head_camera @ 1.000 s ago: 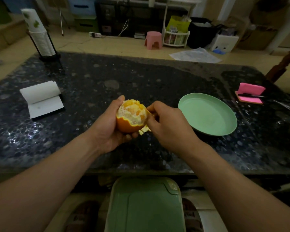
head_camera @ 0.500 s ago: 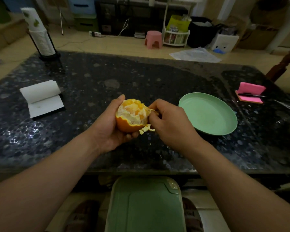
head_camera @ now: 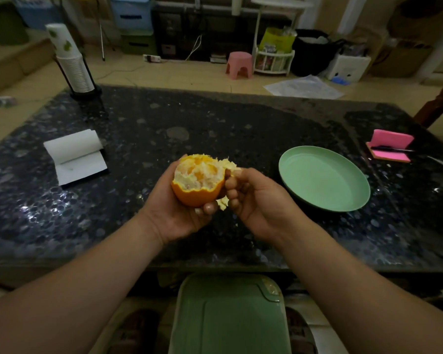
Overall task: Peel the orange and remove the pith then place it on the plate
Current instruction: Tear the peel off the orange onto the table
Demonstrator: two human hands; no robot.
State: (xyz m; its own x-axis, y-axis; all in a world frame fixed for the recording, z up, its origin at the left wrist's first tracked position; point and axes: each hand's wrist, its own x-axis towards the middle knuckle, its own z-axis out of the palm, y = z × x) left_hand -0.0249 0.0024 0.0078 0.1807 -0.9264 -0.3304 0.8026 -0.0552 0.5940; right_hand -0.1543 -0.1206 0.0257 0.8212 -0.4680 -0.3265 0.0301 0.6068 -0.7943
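My left hand (head_camera: pixel 174 213) cups a half-peeled orange (head_camera: pixel 197 181) above the dark stone table; its top shows pale pith and flesh, its lower half still wears orange skin. My right hand (head_camera: pixel 256 200) sits against the orange's right side, thumb and fingers pinching a strip of peel (head_camera: pixel 229 166) that hangs off the fruit, with another loose bit of peel (head_camera: pixel 223 201) dangling below. The light green plate (head_camera: pixel 324 178) lies on the table to the right, with nothing on it.
An open white notepad (head_camera: pixel 76 157) lies at the left. A stack of paper cups (head_camera: pixel 71 60) stands at the far left corner. A pink notepad with a pen (head_camera: pixel 390 146) lies at the far right. A green lidded bin (head_camera: pixel 230 315) sits below the table's front edge.
My right hand has turned palm-up and pulled the peel strip up and away from the orange's right side. The orange has tipped a little toward me.
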